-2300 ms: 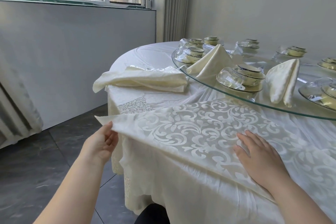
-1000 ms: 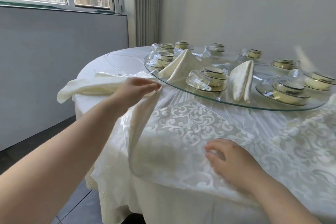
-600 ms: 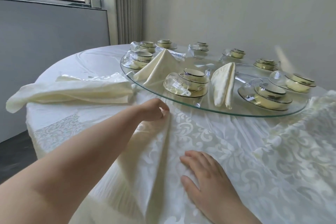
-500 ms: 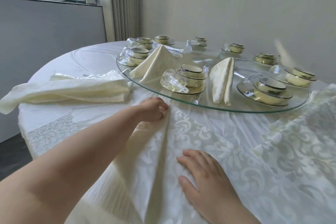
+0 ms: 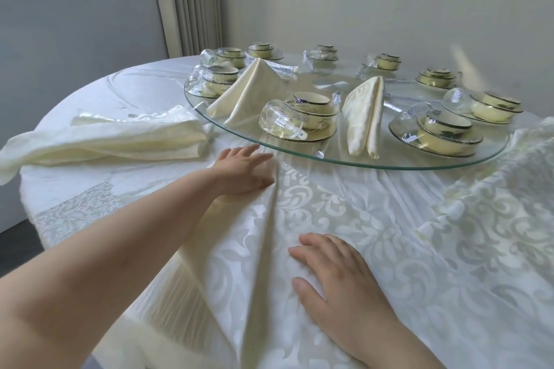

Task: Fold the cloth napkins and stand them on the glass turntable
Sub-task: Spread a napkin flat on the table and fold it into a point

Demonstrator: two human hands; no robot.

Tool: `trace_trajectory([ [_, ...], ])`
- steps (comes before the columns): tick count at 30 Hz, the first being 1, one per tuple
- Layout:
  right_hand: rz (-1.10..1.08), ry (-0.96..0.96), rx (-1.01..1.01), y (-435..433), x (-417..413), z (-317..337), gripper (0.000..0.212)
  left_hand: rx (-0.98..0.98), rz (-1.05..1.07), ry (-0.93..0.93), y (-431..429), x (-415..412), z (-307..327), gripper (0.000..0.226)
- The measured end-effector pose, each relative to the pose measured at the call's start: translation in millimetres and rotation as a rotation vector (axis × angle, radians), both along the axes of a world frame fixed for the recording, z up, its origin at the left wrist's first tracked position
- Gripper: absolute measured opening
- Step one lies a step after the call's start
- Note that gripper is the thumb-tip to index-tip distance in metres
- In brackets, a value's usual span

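both hands [image 5: 244, 171] [image 5: 335, 284] flat, left arm outstretched

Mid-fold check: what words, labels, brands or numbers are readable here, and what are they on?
Blue print on the nearest plastic-wrapped cream cup-and-saucer set: too blurred to read.
Blue marks on the right-hand plastic-wrapped cream bowl set: too small to read.
No other text shows.

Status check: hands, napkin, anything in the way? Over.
Left hand open, pressing folded corner. Right hand open, flat on napkin. Napkin not yet stood up; two folded napkins stand on turntable. Nothing blocking.
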State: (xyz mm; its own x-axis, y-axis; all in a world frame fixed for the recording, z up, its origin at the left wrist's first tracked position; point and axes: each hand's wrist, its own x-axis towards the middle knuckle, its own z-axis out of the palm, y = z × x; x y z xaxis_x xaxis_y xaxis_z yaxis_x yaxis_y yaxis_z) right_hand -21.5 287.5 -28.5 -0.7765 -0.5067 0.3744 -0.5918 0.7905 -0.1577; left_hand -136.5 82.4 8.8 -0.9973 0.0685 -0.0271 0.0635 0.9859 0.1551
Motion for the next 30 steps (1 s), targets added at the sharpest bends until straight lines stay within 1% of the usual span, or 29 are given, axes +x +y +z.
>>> trace_trajectory([
  [2, 0.001, -0.096, -0.005, 1, 2, 3, 0.036, 0.022, -0.023, 0.027, 1, 9, 8, 0.056],
  [3, -0.001, -0.152, 0.006, 1, 3, 6, 0.042, 0.042, -0.033, 0.042, 1, 16, 14, 0.053],
  [4, 0.012, -0.194, 0.006, 0, 2, 8, 0.055, 0.06, -0.047, 0.053, -1, 25, 19, 0.05],
  [5, 0.035, -0.189, -0.013, 1, 2, 9, 0.071, 0.083, -0.08, 0.056, -4, 38, 22, 0.046],
  [6, 0.026, -0.251, -0.015, 4, 2, 11, 0.083, 0.102, -0.123, 0.059, -9, 55, 24, 0.045],
  [7, 0.028, -0.284, 0.014, 5, 2, 13, 0.09, 0.121, -0.162, 0.066, -12, 75, 25, 0.053],
  [9, 0.036, -0.297, 0.039, 5, 2, 16, 0.093, 0.152, -0.21, 0.081, -14, 118, 19, 0.094],
  [10, 0.037, -0.295, 0.05, 5, 1, 15, 0.093, 0.148, -0.194, 0.075, -13, 139, 13, 0.105],
  [11, 0.043, -0.291, 0.057, 5, 2, 16, 0.093, 0.139, -0.179, 0.052, -8, 156, 5, 0.102],
  [14, 0.055, -0.28, 0.061, 3, 2, 15, 0.093, 0.116, -0.22, 0.077, 9, 182, -16, 0.076],
  [16, 0.053, -0.264, 0.06, 3, 3, 16, 0.094, 0.025, -0.229, 0.158, 15, 186, -26, 0.055],
  [17, 0.051, -0.261, 0.055, 3, 3, 15, 0.094, -0.013, -0.208, 0.171, 17, 184, -29, 0.052],
  [18, 0.049, -0.258, 0.049, 3, 4, 15, 0.094, -0.031, -0.179, 0.162, 20, 182, -29, 0.055],
  [19, 0.051, -0.258, 0.043, 4, 4, 14, 0.095, -0.018, -0.153, 0.123, 25, 181, -23, 0.065],
  [20, 0.061, -0.252, 0.036, 4, 5, 14, 0.095, 0.006, -0.144, 0.108, 29, 179, -20, 0.081],
  [21, 0.07, -0.248, 0.026, 4, 5, 15, 0.095, 0.017, -0.133, 0.147, 32, 177, -22, 0.097],
  [22, 0.077, -0.245, 0.019, 4, 6, 15, 0.094, 0.021, -0.106, 0.138, 33, 175, -23, 0.105],
  [23, 0.084, -0.239, 0.014, 4, 7, 14, 0.09, 0.013, -0.088, 0.103, 35, 174, -24, 0.105],
  [25, 0.091, -0.214, -0.024, 4, 8, 13, 0.072, 0.008, -0.052, 0.082, 39, 171, -23, 0.101],
  [27, 0.096, -0.183, -0.193, 2, 10, 15, 0.055, 0.002, -0.036, 0.097, 41, 173, -24, 0.096],
  [28, 0.113, -0.137, -0.289, 2, 12, 18, 0.045, 0.005, -0.028, 0.098, 42, 173, -24, 0.089],
  [30, 0.184, 0.055, -0.371, 1, 18, 20, 0.032, -0.012, -0.024, 0.074, 44, 173, -24, 0.067],
])
